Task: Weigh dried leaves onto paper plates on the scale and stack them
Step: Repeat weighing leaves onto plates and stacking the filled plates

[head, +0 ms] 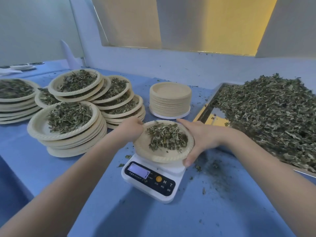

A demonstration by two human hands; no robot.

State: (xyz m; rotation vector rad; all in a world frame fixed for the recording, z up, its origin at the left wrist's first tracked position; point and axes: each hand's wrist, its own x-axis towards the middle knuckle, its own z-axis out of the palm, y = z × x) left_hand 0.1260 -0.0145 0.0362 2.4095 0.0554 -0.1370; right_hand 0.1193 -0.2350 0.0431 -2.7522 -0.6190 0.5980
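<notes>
Step looks like lifting the filled plate off the scale to stack it. Keep it level, both sides supported, clear the scale edge, land it centred on the nearest stack at left so the pile doesn't lean.

Bench: blue, leaf crumbs scattered. Tray at right, heaped with loose dried leaves. Empty plates stacked behind the scale.

Plate: pale paper, crimped rim, tilted, over the scale platform; leaf mound sits off-centre toward the far right.

Left hand grip: fingers curled on the far-left rim. Right hand grip: wrapped round the right rim, thumb at the near edge.
</notes>
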